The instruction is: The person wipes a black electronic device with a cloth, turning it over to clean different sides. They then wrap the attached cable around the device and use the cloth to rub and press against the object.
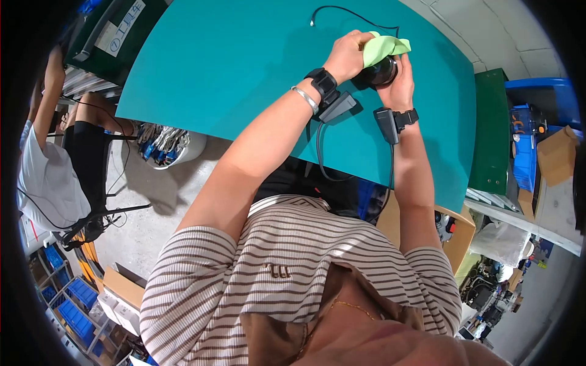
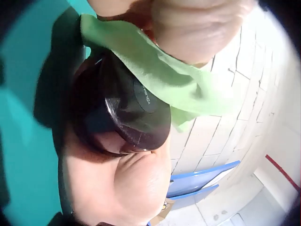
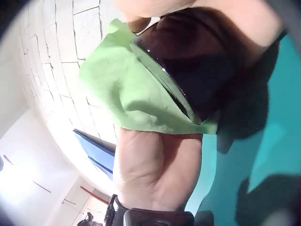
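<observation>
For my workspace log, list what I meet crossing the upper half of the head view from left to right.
Person in a white top → white bucket of cables → left hand → green cloth → green panel → brown cardboard.

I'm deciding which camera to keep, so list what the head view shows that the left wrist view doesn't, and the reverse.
Only the head view: the black cable on the table, a white bucket of cords, another person off to the left, and the wearer's striped shirt.

Only the left wrist view: the oval label on the black object and a red strip.

Both: the left hand holding the green cloth against the black object, the right hand gripping that object, the table and the white wall.
</observation>
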Available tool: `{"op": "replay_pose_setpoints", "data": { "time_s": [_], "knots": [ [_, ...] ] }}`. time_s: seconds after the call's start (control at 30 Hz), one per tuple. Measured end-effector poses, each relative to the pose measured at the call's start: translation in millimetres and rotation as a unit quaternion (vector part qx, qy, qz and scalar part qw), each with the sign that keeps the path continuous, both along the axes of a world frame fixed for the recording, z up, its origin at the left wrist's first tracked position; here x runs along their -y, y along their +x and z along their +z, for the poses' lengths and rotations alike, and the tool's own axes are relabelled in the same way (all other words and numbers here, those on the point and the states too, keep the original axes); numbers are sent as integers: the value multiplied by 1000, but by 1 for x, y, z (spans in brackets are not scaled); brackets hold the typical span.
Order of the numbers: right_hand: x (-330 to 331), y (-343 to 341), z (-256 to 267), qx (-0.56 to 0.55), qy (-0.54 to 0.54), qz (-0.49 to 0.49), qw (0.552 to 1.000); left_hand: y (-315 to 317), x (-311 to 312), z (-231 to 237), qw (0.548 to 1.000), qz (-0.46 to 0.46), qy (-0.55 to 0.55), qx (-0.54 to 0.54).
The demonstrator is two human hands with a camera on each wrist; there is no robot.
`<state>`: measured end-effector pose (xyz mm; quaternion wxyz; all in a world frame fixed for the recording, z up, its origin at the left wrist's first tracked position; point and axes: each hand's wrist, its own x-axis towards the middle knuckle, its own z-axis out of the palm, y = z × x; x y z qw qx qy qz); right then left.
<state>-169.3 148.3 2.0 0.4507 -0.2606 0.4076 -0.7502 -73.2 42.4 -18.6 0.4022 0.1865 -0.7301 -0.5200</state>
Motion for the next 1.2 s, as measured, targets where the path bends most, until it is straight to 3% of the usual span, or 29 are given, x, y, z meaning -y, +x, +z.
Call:
{"op": "replay_pose_setpoints", "data": {
  "time_s": [0.23, 0.3, 0.4, 0.47, 0.53, 0.67, 0.73, 0.77, 0.8, 0.9, 0.97, 1.0, 1.1, 1.13, 1.17, 1.2],
  "knots": [
    [1, -5, -4, -10, -9, -38, 999, 0, -2, 3, 999, -26, 0, -23],
    [3, -9, -11, -1, -22, -31, 999, 9, -7, 13, 995, -57, -74, 37],
    [0, -12, -18, 14, -42, -32, 999, 10, -10, 18, 990, -41, -129, 32],
    [1, -12, -16, 34, -47, 11, 998, 14, -12, 23, 991, -39, -122, 48],
    [3, -7, -9, 18, -36, 6, 999, 10, -7, 14, 997, -48, -43, 29],
    [4, -2, -6, 12, -17, 8, 1000, 2, -3, 5, 999, -12, 16, 25],
    [5, 1, -6, -35, -7, -17, 999, 3, -6, 9, 998, 12, -56, 21],
    [6, -11, -20, -58, 66, -26, 996, 4, -10, 10, 995, 7, -97, 37],
    [4, -1, -10, -42, 72, -55, 995, 5, -14, 13, 989, 1, -137, 53],
    [1, 0, -13, -37, 18, -63, 997, 8, -19, 18, 984, -41, -147, 88],
    [2, -3, -9, 91, 31, -79, 992, 10, -23, 23, 977, -45, -181, 101],
    [1, -2, -7, 94, 27, -83, 992, 10, -22, 23, 976, -50, -184, 103],
    [2, -1, -4, 58, -34, -8, 998, 6, -14, 17, 983, -31, -155, 96],
    [6, 0, -7, 45, -45, 9, 998, 4, -8, 14, 996, -32, -52, 64],
    [7, 2, -11, -53, -41, 19, 998, 2, -2, 11, 998, -33, 49, 32],
    [8, 4, -12, -50, -49, 21, 997, 2, -1, 15, 998, -30, 42, 34]
  ]
}}
